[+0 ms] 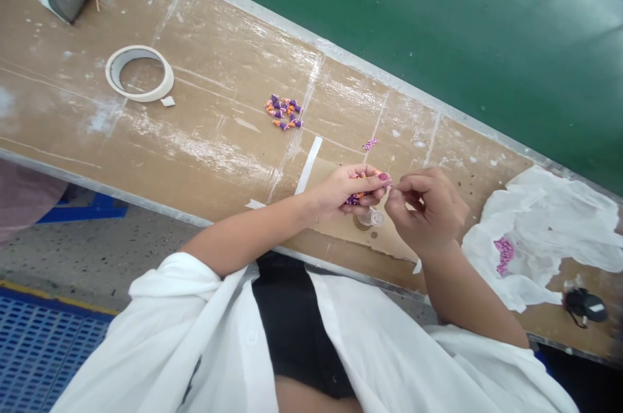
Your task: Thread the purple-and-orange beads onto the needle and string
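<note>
My left hand (348, 190) is closed around several small purple-and-orange figurines (357, 195), one of them held up at its thumb and fingertips. Close against those fingertips, my right hand (427, 208) is pinched; whatever lies between its fingers is too small to make out. Under the hands stands a small clear cup (374, 218) on a taped-down cardboard sheet (335, 230). A loose group of similar figurines (283, 112) lies farther up the table. Just beyond my hands is a little pile of tiny pink-purple pieces (370, 144).
On the right, crumpled white sheeting (549, 212) bears more pink-purple pieces (505, 254), with a black round object (585, 306) beside it. A masking tape roll (139, 73) lies on the cardboard-covered table (209, 140). A green surface (413, 17) borders the far edge.
</note>
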{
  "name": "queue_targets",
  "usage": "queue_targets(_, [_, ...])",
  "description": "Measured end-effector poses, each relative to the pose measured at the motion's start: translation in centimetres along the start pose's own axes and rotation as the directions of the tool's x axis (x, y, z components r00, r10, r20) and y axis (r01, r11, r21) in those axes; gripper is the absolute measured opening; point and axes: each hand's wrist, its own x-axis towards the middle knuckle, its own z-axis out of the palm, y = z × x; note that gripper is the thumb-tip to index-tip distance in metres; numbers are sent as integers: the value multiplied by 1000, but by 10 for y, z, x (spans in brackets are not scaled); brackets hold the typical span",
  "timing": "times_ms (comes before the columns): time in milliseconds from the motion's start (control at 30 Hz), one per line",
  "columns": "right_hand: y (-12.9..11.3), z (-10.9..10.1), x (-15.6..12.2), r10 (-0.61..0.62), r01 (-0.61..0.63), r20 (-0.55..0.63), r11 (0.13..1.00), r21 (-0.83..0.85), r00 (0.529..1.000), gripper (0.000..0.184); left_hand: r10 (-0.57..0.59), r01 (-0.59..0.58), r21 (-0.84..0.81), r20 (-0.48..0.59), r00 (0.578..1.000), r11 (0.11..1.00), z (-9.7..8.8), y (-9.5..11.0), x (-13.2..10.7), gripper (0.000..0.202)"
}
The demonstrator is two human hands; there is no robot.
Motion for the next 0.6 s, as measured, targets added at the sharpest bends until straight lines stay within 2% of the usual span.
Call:
queue_targets(133, [1, -1, -1, -60, 60, -1, 998, 17, 998, 19, -5, 6, 32, -13, 1000, 999, 0, 1, 0, 33])
queue_targets(367, [-2, -4, 3, -59, 60, 61, 998, -18, 996, 18, -9, 11, 73, -21, 1000, 997, 3, 4, -3, 35])
queue_targets(600, [-1, -2, 4, -123, 125, 50, 992, -25, 991, 19, -1, -1, -26, -82, 997, 1000, 6, -3, -4, 28])
